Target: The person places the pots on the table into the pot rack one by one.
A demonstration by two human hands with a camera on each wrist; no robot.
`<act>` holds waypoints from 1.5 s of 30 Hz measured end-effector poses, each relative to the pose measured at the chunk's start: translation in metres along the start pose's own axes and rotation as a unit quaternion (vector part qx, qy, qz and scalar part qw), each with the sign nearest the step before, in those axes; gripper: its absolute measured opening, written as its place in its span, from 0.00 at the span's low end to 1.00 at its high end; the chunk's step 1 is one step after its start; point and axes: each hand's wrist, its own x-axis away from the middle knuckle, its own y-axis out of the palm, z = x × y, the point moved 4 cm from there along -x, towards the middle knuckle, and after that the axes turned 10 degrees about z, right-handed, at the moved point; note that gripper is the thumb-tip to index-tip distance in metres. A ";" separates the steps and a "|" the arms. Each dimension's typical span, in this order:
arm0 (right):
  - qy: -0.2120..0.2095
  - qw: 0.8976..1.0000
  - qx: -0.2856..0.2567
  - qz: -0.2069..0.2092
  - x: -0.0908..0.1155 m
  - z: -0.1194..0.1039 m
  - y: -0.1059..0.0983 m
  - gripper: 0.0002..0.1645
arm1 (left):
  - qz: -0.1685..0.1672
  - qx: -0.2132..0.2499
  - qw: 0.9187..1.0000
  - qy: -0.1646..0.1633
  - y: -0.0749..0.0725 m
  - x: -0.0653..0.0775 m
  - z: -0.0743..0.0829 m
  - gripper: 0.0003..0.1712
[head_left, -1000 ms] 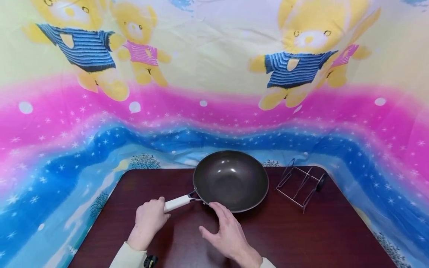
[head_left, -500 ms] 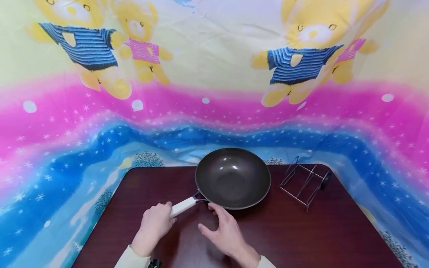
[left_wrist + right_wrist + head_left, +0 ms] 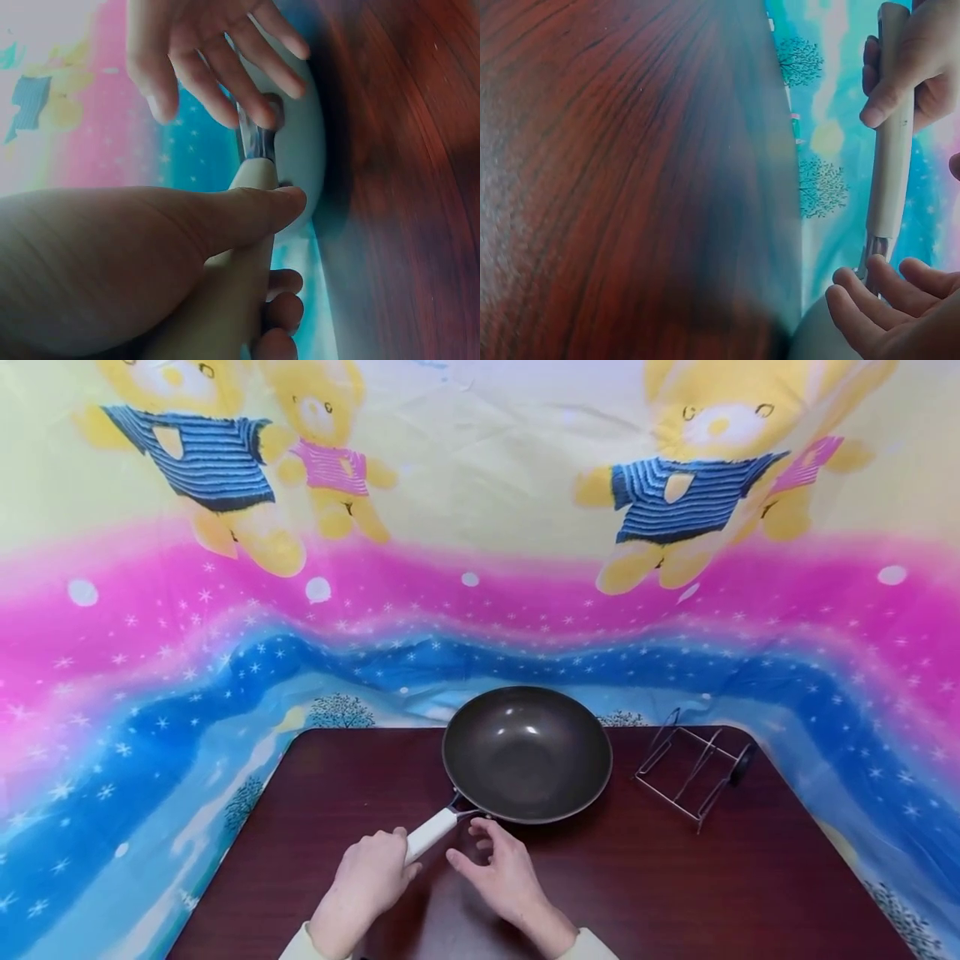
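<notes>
**Left hand (image 3: 369, 878) grips the pan (image 3: 527, 756); right hand (image 3: 508, 877) hovers by the neck (image 3: 259, 142)**

We see the left hand curled round the white handle (image 3: 431, 835), its thumb laid along the top and its fingertips wrapped beneath. The right hand has hold of nothing that we can make out: its fingers are apart and gently bent, the thumb held well away from them. They pass across the metal neck in both wrist views, but we cannot tell whether they touch it.

The relation that matters most, as we judge it, is between the right hand and the pan. The bowl lies just ahead of that hand and slightly to its right, while the handle slants past on its left. The left hand is the nearer one to the handle's free end; the right is the nearer one to the bowl.

The pan's long axis runs on a diagonal, from the left hand forward and rightward to the bowl. The handle points back toward the person, into the left palm, and the hollow faces up and somewhat toward the person. Whether the bowl rests on the tabletop (image 3: 637, 893) or is held above it, we cannot say.

Ahead and to the right of the right hand, well apart from it, a wire rack (image 3: 697, 767) stands on the tabletop.
</notes>
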 end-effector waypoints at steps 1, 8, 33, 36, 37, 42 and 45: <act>0.005 1.000 -0.002 -0.001 0.000 0.001 0.001 0.33 | -0.002 0.003 1.000 0.001 -0.001 0.001 0.002 0.24; 0.032 0.999 -0.008 -0.010 -0.003 0.008 0.005 0.37 | 0.022 0.025 0.999 0.019 -0.004 0.010 0.016 0.26; 0.320 0.881 -0.346 -0.054 -0.007 0.035 0.025 0.36 | 0.062 0.051 0.997 -0.020 0.000 0.034 0.062 0.21; 0.334 0.861 -0.380 -0.053 -0.007 0.034 0.028 0.37 | 0.057 0.057 0.996 -0.032 0.001 0.035 0.067 0.20; 0.337 0.854 -0.392 -0.054 -0.007 0.033 0.030 0.37 | 0.055 0.058 0.996 -0.035 0.002 0.035 0.069 0.20; 0.351 0.822 -0.446 -0.054 -0.009 0.032 0.037 0.30 | 0.026 0.077 0.995 -0.051 0.003 0.036 0.074 0.20; 0.358 0.804 -0.473 -0.046 -0.010 0.033 0.040 0.25 | 0.006 0.105 0.992 -0.072 0.005 0.037 0.074 0.19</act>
